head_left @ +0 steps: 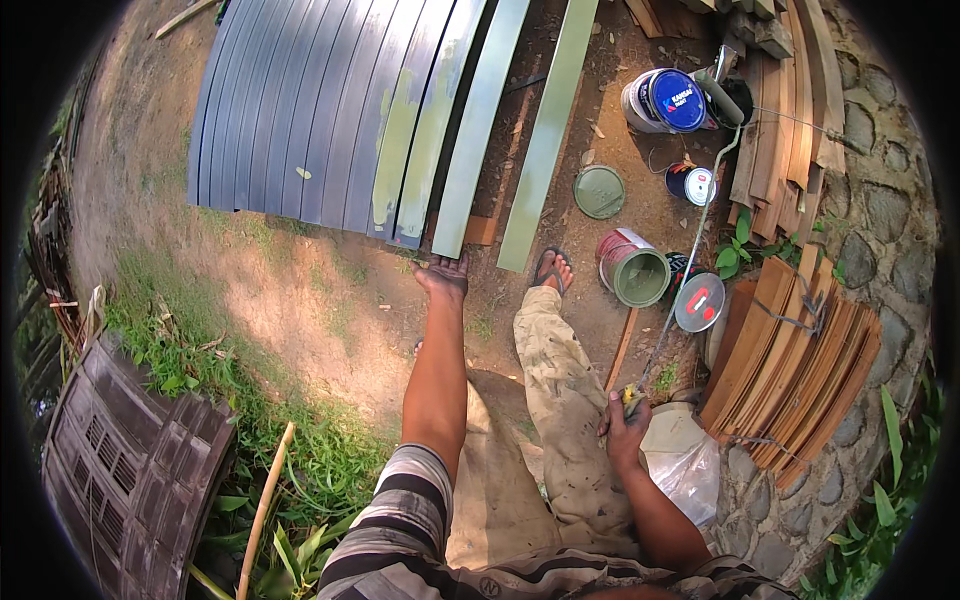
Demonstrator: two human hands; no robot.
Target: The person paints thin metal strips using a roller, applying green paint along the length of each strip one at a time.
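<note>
My left hand point(442, 277) is at the near end of a pale green painted board point(485, 130), its fingers against and partly under the edge. In my right hand point(626, 428) is the handle of a paint roller point(727, 101), whose long wire frame reaches up to the roller head beside the lidded paint bucket point(672, 101). Another green board point(548, 140) lies apart, just right of the held one. To its left, dark grey boards point(290, 120) lie side by side, and the nearest ones carry patchy green paint point(425, 130).
An open can of green paint point(640, 277) stands right of my foot, near a green-coated lid point(599, 192), a small can point(692, 184) and a clear lid point(699, 302). Tied wooden slats point(795, 360) rest along the stone paving point(865, 290). Dark carved panels point(140, 470) lean at lower left.
</note>
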